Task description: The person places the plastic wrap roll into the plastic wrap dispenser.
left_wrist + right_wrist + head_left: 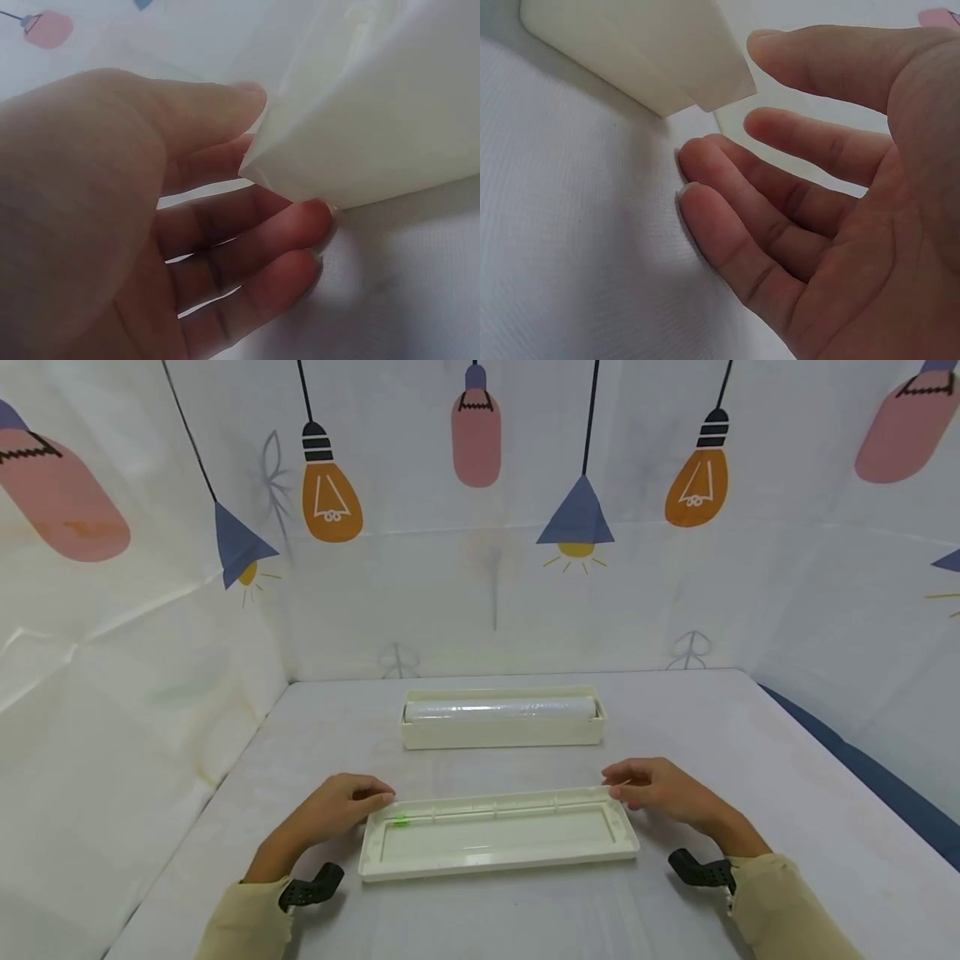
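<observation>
A long cream plastic lid [495,835] lies inner side up near the front of the table, with a small green slider [401,820] on its far rail. My left hand [337,810] holds the lid's left end; in the left wrist view the thumb is at the lid's edge and the curled fingers [300,221] reach behind the corner. At the opposite end is my right hand [660,789], thumb right by the far right corner. The right wrist view shows its fingers [720,217] loosely bent and spread, with nothing between them and the thumb.
Behind the lid stands a cream open box [502,733] with a roll of clear plastic film [502,708] lying in it. The white table [300,735] is bordered by white curtains [480,593] printed with lamps.
</observation>
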### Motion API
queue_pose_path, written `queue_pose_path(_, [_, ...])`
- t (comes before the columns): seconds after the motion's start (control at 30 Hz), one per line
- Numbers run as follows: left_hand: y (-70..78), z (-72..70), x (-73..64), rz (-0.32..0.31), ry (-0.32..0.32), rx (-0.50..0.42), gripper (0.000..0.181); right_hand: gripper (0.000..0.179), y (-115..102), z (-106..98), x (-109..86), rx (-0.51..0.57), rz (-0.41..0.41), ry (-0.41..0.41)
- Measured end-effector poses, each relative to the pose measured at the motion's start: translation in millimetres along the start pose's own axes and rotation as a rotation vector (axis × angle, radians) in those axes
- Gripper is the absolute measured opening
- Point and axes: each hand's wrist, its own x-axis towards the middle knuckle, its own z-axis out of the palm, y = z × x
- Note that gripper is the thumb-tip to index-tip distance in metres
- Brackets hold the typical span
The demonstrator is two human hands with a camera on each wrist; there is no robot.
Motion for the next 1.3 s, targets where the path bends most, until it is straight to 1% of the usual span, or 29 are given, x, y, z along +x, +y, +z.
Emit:
queue_pose_path(0.1, [-1.3, 0.2, 1.2, 0.02, -0.019, -0.002, 0.035, 0.048, 0.3, 0.5, 0.2, -0.021, 0.019, 0.011])
queue_pose_path(0.33, [-2.0, 1.7, 2.8, 0.036, -0.047, 0.0, 0.037, 0.049, 0.2, 3.1, 0.5, -0.06, 0.073, 0.053])
queue_pose_path(0.5, [-3.4, 0.5, 1.2, 0.065, -0.069, 0.011, 0.036, 0.041, -1.6, 6.3, 1.3, -0.082, 0.065, 0.064])
queue_pose_path(0.67, [-3.8, 0.0, -1.8, 0.087, -0.082, -0.009, 0.032, 0.031, -0.8, 9.6, 2.6, -0.078, 0.026, 0.059])
queue_pose_path(0.77, [-3.6, 0.9, -2.4, 0.098, -0.064, -0.012, 0.027, 0.027, -0.8, 11.1, 3.4, -0.079, 0.009, 0.064])
queue_pose_path(0.9, [-2.7, 2.6, -1.2, 0.105, -0.03, -0.008, 0.024, 0.026, -3.1, 12.4, 4.1, -0.081, 0.016, 0.09])
queue_pose_path(1.07, [-0.8, 5.1, 1.4, 0.093, 0.021, -0.013, 0.024, 0.024, -4.7, 14.1, 3.5, -0.047, 0.034, 0.133])
queue_pose_path(1.17, [-0.8, 6.3, 2.0, 0.08, 0.064, -0.006, 0.022, 0.024, -2.7, 16.2, 4.4, -0.031, 0.033, 0.158])
queue_pose_path(1.3, [-2.2, 7.8, 2.5, 0.068, 0.106, -0.004, 0.02, 0.023, 0.3, 19.9, 6.0, -0.032, 0.042, 0.196])
